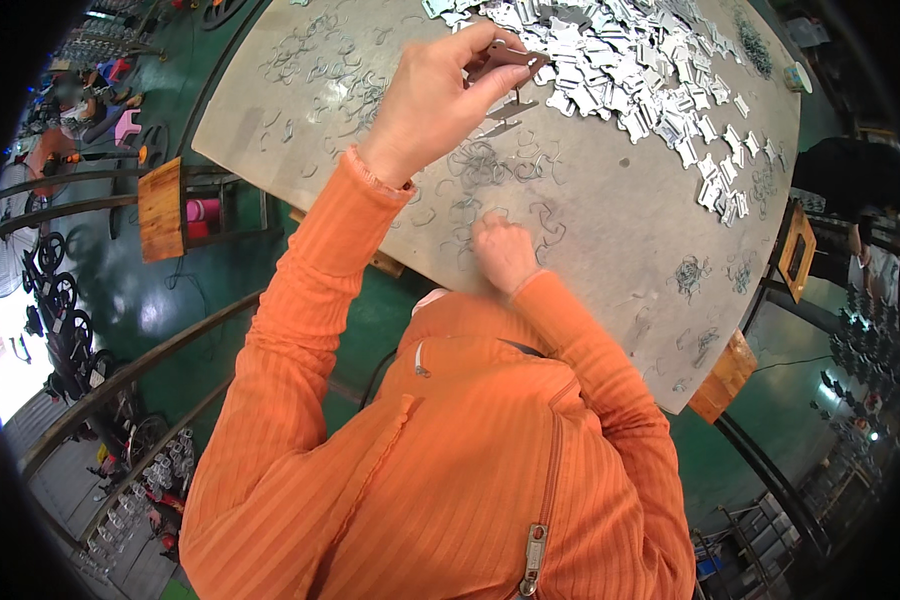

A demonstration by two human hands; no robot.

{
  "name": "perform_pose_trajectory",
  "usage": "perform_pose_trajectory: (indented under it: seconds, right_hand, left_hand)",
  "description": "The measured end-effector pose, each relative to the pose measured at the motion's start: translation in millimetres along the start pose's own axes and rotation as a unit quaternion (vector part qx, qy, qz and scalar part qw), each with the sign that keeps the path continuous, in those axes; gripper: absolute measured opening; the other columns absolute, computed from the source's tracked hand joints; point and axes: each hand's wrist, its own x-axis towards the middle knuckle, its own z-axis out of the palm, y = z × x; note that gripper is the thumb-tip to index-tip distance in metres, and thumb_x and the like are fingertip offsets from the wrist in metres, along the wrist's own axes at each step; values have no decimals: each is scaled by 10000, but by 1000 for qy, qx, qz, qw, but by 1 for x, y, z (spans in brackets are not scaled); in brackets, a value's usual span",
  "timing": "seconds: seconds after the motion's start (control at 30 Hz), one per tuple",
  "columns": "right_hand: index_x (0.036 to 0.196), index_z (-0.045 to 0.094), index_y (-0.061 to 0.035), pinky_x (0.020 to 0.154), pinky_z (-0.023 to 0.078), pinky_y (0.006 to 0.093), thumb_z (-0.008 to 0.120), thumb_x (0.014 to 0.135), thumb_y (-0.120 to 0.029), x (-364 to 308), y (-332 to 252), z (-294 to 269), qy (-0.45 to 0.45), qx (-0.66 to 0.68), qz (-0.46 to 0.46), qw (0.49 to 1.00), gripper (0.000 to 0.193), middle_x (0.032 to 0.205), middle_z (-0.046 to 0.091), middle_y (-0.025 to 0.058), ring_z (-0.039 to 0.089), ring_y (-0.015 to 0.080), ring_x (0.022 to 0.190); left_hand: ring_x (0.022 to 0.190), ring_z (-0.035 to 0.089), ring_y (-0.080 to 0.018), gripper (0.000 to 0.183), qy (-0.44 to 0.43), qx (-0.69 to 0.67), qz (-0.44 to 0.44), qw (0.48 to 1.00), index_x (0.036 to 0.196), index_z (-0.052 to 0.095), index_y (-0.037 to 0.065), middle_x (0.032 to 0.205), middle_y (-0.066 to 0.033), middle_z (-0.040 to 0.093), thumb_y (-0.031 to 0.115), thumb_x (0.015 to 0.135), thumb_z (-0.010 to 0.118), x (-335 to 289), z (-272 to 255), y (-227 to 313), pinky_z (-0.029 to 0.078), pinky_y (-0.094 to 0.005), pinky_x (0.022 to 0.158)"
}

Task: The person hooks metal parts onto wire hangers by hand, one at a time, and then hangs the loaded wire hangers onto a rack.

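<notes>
- a small flat metal plate (526,60) is up in the air above the table, near its far side, just left of the big pile and pinched in the left hand.
- the left hand (432,105) has its thumb and fingers clamped on the plate, the thumb on the near side, the plate's end poking out to the right.
- thin dark slivers of metal (510,109) show just under the plate; whether they hang from it or lie on the table, i cannot tell.
- the right hand (507,254) is low at the near side of the table, its fingers curled in; whether they close on anything, i cannot tell.
- bent wire clips (547,222) lie just beside the right hand, with a thicker tangle (478,160) between the two hands.
- more loose clips (345,88) are scattered left of the left hand, and a small heap (690,275) sits well off to the right.
- a pile of silver plates (610,60) spreads over the far right part of the table (615,265), overlapping every which way.
- a pale cup (797,78) stands at the far right rim.
- a wooden stool (161,210) is on the left, over a green floor (185,335).
</notes>
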Motion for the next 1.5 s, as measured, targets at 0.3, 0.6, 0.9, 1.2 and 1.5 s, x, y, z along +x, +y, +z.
perform_pose_trajectory:
  seconds: [0.3, 0.6, 0.9, 1.2, 1.5]
  right_hand:
    - [826, 543, -22, 583, 498, 312, 528, 795, -53, -10, 2, -24, 27, 88, 68, 993, 46, 828, 580, 98, 623, 211, 692]
    - [950, 528, 16, 633, 523, 241, 607, 823, 11, -8, 23, -215, 296, 686, 138, 650, 150, 852, 593, 60, 620, 130, 722]
    - [922, 513, 33, 658, 534, 257, 606, 822, 17, -17, 37, -228, 375, 671, 184, 613, 137, 864, 602, 106, 629, 157, 736]
    - [860, 480, 16, 685, 541, 271, 583, 822, 55, -14, 47, -220, 448, 642, 230, 578, 116, 889, 569, 99, 626, 158, 748]
    - [838, 450, 4, 687, 541, 281, 557, 812, 107, -8, 62, -209, 498, 624, 222, 560, 151, 919, 552, 109, 624, 170, 759]
  left_hand:
    - [654, 493, -27, 167, -40, -40, -66, 996, 980, 634, -7, 776, 8, 630, 74, 840, 592, 0, 17, 9, 398, -181, 564]
    - [681, 569, -50, 179, -97, -41, -61, 993, 981, 659, 6, 790, -42, 670, 41, 820, 589, -9, 40, 33, 455, -202, 580]
    - [652, 601, -139, 229, -101, -17, 19, 995, 960, 660, 40, 823, -75, 664, -33, 770, 555, 0, 71, 47, 479, -257, 581]
    - [718, 601, -218, 340, -42, 85, 155, 983, 1027, 625, 58, 886, -71, 649, -30, 698, 632, 10, 104, 34, 495, -303, 612]
    - [774, 590, -221, 359, -79, 80, 205, 972, 1058, 599, 36, 966, -70, 631, 18, 704, 653, 23, 116, 23, 491, -310, 655]
